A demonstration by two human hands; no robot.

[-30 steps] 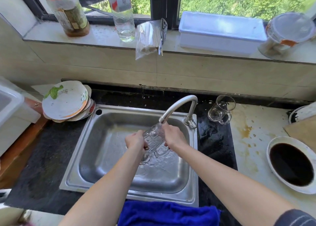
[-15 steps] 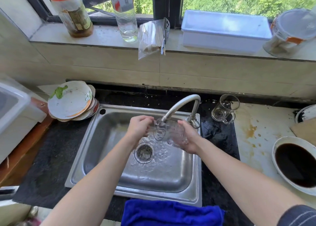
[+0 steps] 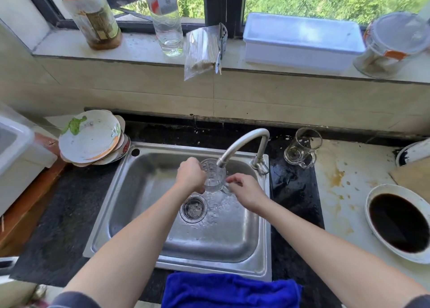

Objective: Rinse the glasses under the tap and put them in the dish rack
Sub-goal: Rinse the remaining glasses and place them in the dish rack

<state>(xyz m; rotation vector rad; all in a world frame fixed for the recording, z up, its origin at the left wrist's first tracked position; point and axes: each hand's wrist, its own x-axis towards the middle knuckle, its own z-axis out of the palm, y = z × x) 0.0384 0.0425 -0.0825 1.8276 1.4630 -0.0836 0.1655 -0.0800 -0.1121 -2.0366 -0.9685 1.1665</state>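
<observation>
A clear glass mug point(image 3: 213, 177) stands upright under the spout of the curved steel tap point(image 3: 244, 144), over the steel sink point(image 3: 149, 214). Water runs into it and spills into the basin. My left hand point(image 3: 191, 177) grips the mug's left side. My right hand point(image 3: 246, 191) pinches the mug's handle on the right. A second clear glass mug point(image 3: 302, 148) stands on the dark counter to the right of the tap. A white plastic rack point(image 3: 16, 154) shows partly at the far left edge.
Stacked dirty plates point(image 3: 90, 140) sit left of the sink. A bowl of dark liquid point(image 3: 399, 222) rests on the right counter. A blue towel point(image 3: 230, 289) hangs at the sink's front. Bottles point(image 3: 90, 16), a white box point(image 3: 302, 42) and a jar point(image 3: 393, 44) line the sill.
The mug has turned from tilted on its side to upright beneath the spout. My left hand now holds its body and my right hand has shifted to the handle.
</observation>
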